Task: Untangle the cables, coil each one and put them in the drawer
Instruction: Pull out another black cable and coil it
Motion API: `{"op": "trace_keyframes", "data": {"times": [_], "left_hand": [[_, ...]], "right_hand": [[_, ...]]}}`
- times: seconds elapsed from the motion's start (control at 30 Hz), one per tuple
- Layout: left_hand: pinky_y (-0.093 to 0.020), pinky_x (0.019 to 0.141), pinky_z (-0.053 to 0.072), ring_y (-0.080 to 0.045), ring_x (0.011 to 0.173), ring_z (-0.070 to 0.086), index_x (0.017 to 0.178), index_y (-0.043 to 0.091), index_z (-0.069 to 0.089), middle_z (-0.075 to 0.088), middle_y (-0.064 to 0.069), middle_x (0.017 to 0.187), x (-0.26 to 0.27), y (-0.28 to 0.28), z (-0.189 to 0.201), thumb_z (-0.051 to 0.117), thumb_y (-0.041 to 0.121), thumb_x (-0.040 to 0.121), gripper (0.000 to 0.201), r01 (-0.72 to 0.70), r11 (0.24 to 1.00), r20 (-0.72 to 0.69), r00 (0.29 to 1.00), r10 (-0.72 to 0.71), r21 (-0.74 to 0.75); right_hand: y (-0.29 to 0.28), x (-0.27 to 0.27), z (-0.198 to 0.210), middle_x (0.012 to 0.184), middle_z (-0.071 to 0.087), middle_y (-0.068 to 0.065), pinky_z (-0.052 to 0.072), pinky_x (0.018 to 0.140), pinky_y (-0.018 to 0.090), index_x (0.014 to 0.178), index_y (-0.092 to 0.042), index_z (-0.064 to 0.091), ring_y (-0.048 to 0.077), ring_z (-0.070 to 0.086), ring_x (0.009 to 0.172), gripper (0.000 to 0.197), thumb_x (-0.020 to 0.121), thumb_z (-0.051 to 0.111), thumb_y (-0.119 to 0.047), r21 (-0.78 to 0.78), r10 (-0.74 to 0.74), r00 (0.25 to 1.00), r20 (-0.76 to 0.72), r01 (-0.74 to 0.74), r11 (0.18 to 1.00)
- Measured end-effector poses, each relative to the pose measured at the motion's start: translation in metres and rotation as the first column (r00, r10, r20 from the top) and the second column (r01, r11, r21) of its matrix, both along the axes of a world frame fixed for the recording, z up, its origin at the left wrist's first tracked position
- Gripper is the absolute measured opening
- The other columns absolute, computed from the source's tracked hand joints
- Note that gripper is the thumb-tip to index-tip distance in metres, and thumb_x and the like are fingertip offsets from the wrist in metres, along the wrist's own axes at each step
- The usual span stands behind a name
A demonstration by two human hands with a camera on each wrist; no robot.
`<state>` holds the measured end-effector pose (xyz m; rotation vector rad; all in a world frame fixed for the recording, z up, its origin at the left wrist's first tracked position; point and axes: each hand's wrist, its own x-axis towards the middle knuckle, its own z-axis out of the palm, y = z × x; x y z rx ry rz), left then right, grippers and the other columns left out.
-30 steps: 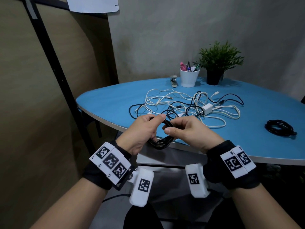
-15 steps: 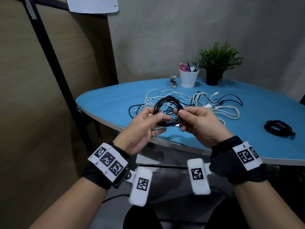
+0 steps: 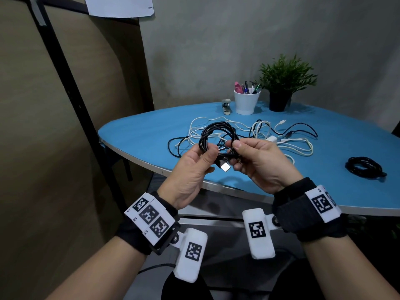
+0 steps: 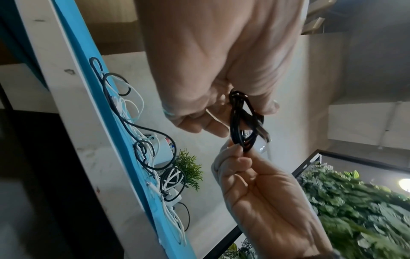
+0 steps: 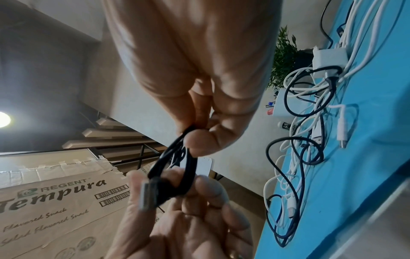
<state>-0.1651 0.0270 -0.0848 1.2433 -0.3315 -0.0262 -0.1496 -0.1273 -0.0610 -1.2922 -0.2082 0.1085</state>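
A coiled black cable (image 3: 217, 131) is held upright between both hands, just above the near edge of the blue table (image 3: 140, 135). My left hand (image 3: 205, 150) pinches the coil's left side and my right hand (image 3: 234, 152) pinches its right side. The silver USB plug (image 3: 225, 167) sticks out below, between the hands. In the right wrist view my right hand (image 5: 198, 140) presses its thumb on the coil (image 5: 175, 163), with the plug (image 5: 145, 196) against the left hand's fingers. In the left wrist view my left hand (image 4: 246, 108) grips the coil (image 4: 240, 128) from above. A tangle of white and black cables (image 3: 255, 137) lies behind.
A second coiled black cable (image 3: 363, 168) lies on the table at the right. A white charger block (image 3: 271, 139) sits in the tangle. At the back stand a white pen cup (image 3: 246, 101), a potted plant (image 3: 281, 89) and a stapler (image 3: 226, 106). A cardboard wall stands at the left.
Both hands have lifted the black coil from below the table edge and turned it upright. The USB plug now shows between the hands.
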Motion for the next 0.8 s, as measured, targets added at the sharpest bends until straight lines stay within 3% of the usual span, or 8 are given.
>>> {"op": "trace_keyframes", "data": {"times": [0.13, 0.27, 0.43, 0.6, 0.7, 0.8], "left_hand": [[-0.018, 0.065, 0.044, -0.006, 0.067, 0.052, 0.111, 0.012, 0.052, 0.061, 0.008, 0.079, -0.003, -0.004, 0.002, 0.052, 0.028, 0.086, 0.029, 0.005, 1.0, -0.041, 0.999, -0.006, -0.014], [-0.018, 0.054, 0.043, -0.009, 0.058, 0.052, 0.094, 0.015, 0.045, 0.056, 0.006, 0.071, -0.005, -0.009, 0.004, 0.05, 0.011, 0.093, 0.005, -0.005, 1.0, -0.083, 0.997, 0.003, -0.026], [-0.015, 0.047, 0.04, -0.007, 0.052, 0.054, 0.094, 0.015, 0.054, 0.057, 0.001, 0.077, 0.0, -0.009, 0.004, 0.059, 0.007, 0.088, 0.012, -0.115, 0.992, -0.08, 0.99, 0.119, 0.042], [-0.018, 0.051, 0.048, -0.012, 0.055, 0.06, 0.092, 0.013, 0.053, 0.066, 0.005, 0.06, 0.001, -0.01, -0.001, 0.067, 0.0, 0.08, 0.023, -0.182, 0.982, -0.057, 0.981, 0.184, 0.039], [-0.022, 0.058, 0.053, -0.013, 0.056, 0.06, 0.088, 0.012, 0.049, 0.066, 0.002, 0.065, -0.001, -0.013, -0.002, 0.07, -0.003, 0.075, 0.029, -0.222, 0.974, 0.009, 0.975, 0.222, 0.044], [-0.019, 0.054, 0.048, -0.012, 0.055, 0.061, 0.087, 0.013, 0.047, 0.063, -0.007, 0.074, -0.001, -0.014, -0.003, 0.075, -0.002, 0.07, 0.036, -0.275, 0.957, 0.082, 0.96, 0.268, 0.092]], "right_hand": [[0.0, 0.001, -0.002, 0.07, 0.059, 0.008, 0.045, 0.047, 0.016, 0.091, 0.0, 0.064, 0.01, 0.055, 0.052, 0.014, 0.092, 0.051, -0.003, -0.012, -0.027, 1.0, 0.006, 0.027, 1.0], [0.0, 0.002, -0.003, 0.066, 0.06, 0.007, 0.044, 0.045, 0.016, 0.087, -0.002, 0.064, 0.01, 0.055, 0.05, 0.014, 0.092, 0.051, -0.003, -0.016, -0.076, 0.997, 0.012, 0.077, 0.997], [-0.003, 0.003, 0.0, 0.059, 0.063, 0.001, 0.045, 0.046, 0.016, 0.084, -0.002, 0.065, 0.01, 0.054, 0.049, 0.014, 0.091, 0.053, -0.002, -0.032, -0.114, 0.992, 0.05, 0.116, 0.993], [-0.001, 0.002, -0.002, 0.056, 0.064, -0.001, 0.048, 0.049, 0.016, 0.082, -0.004, 0.065, 0.01, 0.053, 0.048, 0.016, 0.092, 0.053, -0.003, -0.035, -0.134, 0.988, 0.072, 0.137, 0.99], [0.001, 0.002, -0.002, 0.055, 0.065, -0.001, 0.05, 0.049, 0.015, 0.081, -0.003, 0.064, 0.009, 0.056, 0.047, 0.016, 0.092, 0.052, -0.003, -0.003, -0.135, 0.989, 0.064, 0.135, 0.991], [0.003, 0.001, -0.005, 0.057, 0.066, -0.001, 0.05, 0.048, 0.015, 0.083, -0.002, 0.063, 0.009, 0.058, 0.047, 0.016, 0.093, 0.051, -0.003, 0.02, -0.123, 0.991, 0.05, 0.122, 0.992]]}}
